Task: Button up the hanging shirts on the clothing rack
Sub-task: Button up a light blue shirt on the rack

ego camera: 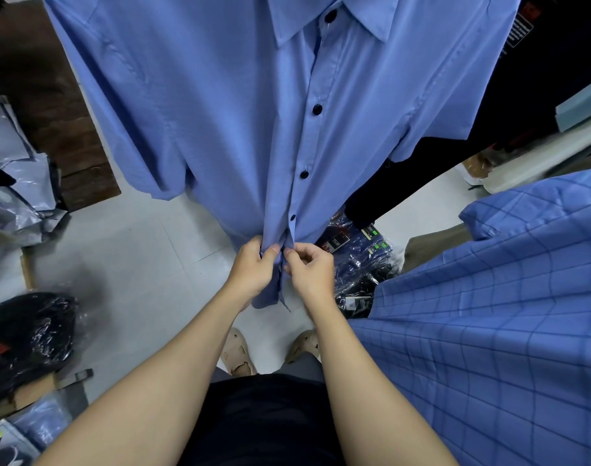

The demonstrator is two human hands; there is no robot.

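I have the plain blue shirt (220,112) hanging straight in front of me, and I am down at its lowest stretch of placket, close to the hem. My left hand (253,267) pinches the left front edge, thumb on top and fingers curled behind the cloth. My right hand (309,269) pinches the other edge, thumb and forefinger closed on the fabric just beside my left thumb. The button itself is hidden under my fingertips, so I cannot tell whether it is through its hole yet.

Four dark buttons (317,110) above, from the collar down to the one just over my hands, look fastened, so I judge this to be the last one on this shirt. To do it well I should keep the two edges level with each other, hold the hole taut with my left thumb, and tip the button edge-on before pushing it through, rather than tugging down on the hanging shirt.

The hem hangs free just below my wrists, with open floor (136,257) beneath it. At my right, the checked blue shirt (489,331) hangs very near my right forearm, leaving little elbow room there. Bagged garments (361,264) lie on the floor behind the hem, and a black plastic-wrapped bundle (28,334) sits well off to my left.
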